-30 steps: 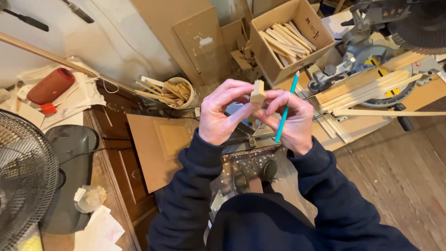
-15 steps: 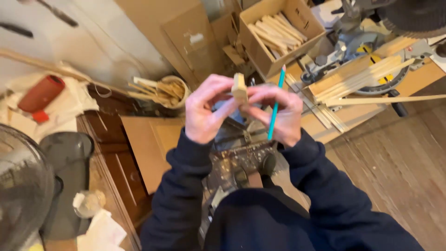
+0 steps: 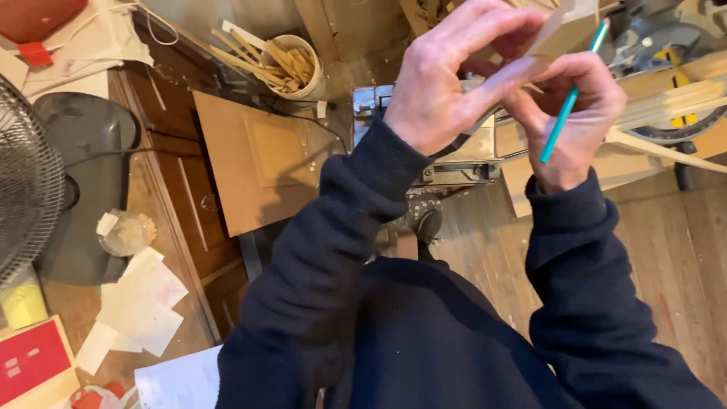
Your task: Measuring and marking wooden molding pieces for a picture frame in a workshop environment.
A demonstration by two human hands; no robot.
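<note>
Above the metal machine (image 3: pixel 424 144), the left hand (image 3: pixel 447 83) pinches a small wooden block (image 3: pixel 564 26) between fingertips. The right hand (image 3: pixel 579 117), just beside it, grips a teal pencil (image 3: pixel 569 98) angled up toward the block.

Woodworking shop: miter saw (image 3: pixel 674 83), wood strips (image 3: pixel 265 57), sawdust.

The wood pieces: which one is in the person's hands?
The pale wood block at the top, pinched by both hands, left hand and right hand. The thin sticks stand loose in a round tub, untouched.
</note>
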